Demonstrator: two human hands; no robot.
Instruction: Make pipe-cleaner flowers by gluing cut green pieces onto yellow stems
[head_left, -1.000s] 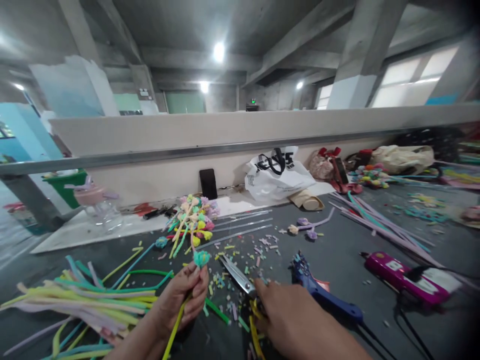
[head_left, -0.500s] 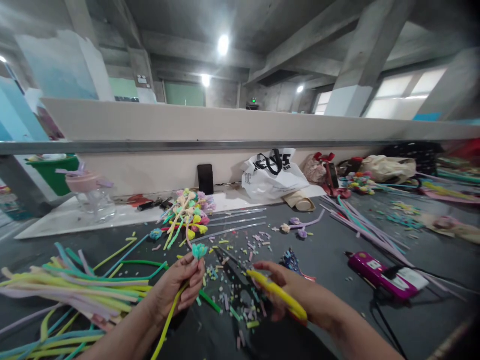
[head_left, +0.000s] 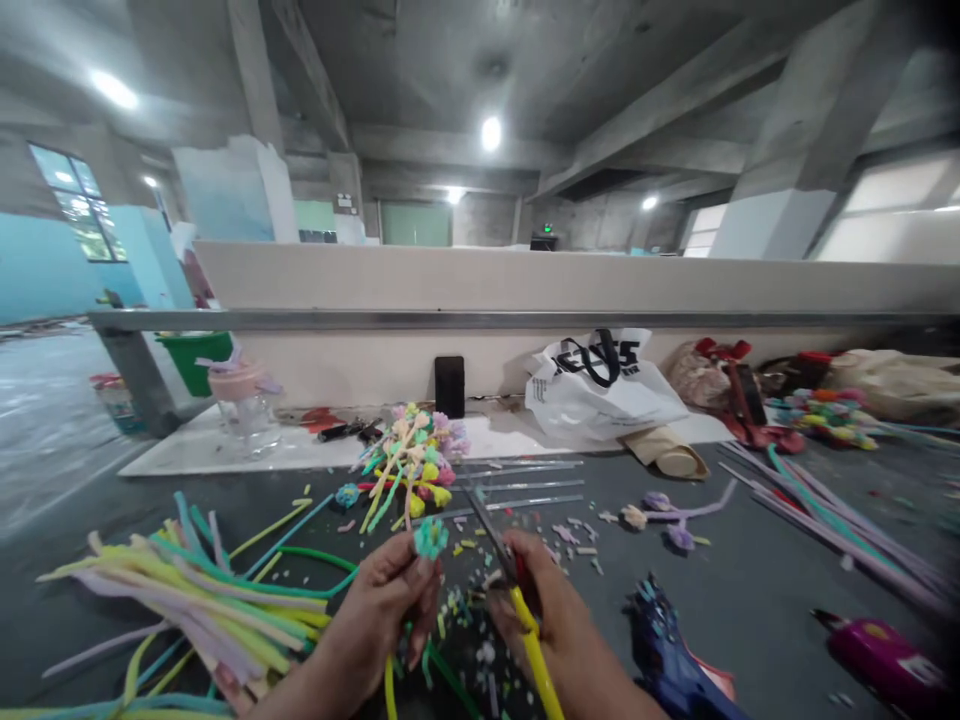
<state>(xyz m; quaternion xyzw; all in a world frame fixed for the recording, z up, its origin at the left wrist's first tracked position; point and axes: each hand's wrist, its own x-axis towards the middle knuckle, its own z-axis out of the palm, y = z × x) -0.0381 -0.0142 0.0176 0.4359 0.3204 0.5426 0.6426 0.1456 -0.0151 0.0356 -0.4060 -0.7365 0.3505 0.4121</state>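
Observation:
A small teal flower of fuzzy pipe cleaner (head_left: 430, 538) is pinched upright in the fingers of my left hand (head_left: 382, 605). Below that hand hangs a yellow pipe cleaner stem (head_left: 390, 690); its upper end is hidden. My right hand (head_left: 559, 610) is closed around yellow-handled scissors (head_left: 537, 650), whose dark blades point up and away to the left. The blades are just right of the flower and apart from it. Small cut bits of pipe cleaner (head_left: 487, 655) lie scattered on the dark table under both hands.
Loose pipe cleaners (head_left: 187, 600) are heaped at left. Behind my hands lies a bunch of fuzzy flowers (head_left: 412, 460), with a phone (head_left: 449, 387) and white bag (head_left: 600, 390) beyond. A blue tool (head_left: 671, 650) and a magenta device (head_left: 881, 655) are at right.
The view has turned, so the table things appear farther right and lower. My hands are closer together, and the scissors have swung more upright beside the flower, which stays in my left hand.

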